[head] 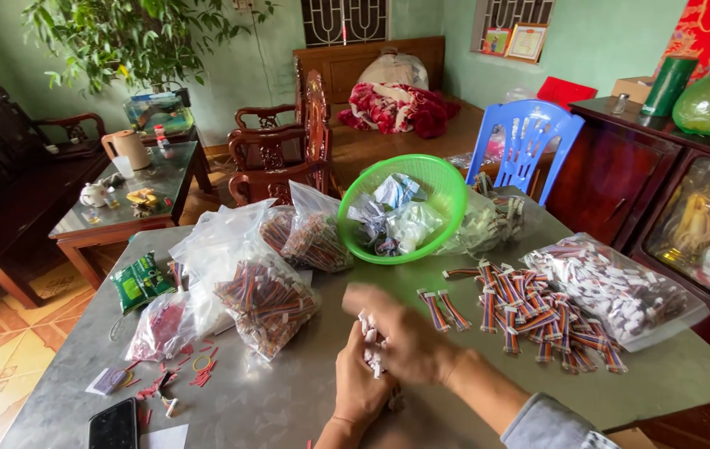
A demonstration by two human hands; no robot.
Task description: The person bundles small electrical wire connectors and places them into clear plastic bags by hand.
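My left hand [361,378] is closed around a small bunch of white connector pieces [370,342] above the grey metal table [272,399]. My right hand [400,331] lies over the bunch, blurred, its fingers touching the white pieces. To the right lies a loose pile of striped ribbon-cable pieces [529,320]. Beyond that pile sits a clear bag of white-tipped pieces [621,287]. A green mesh basket [438,187] with plastic bags in it is tilted behind my hands.
Clear bags of striped cable pieces [263,295] stand at the left, with a green packet [140,283], a pinkish bag [163,324], red scraps and a black phone [113,426] near the front left edge. A blue plastic chair [529,137], a wooden cabinet [621,166] and carved wooden chairs [288,150] surround the table.
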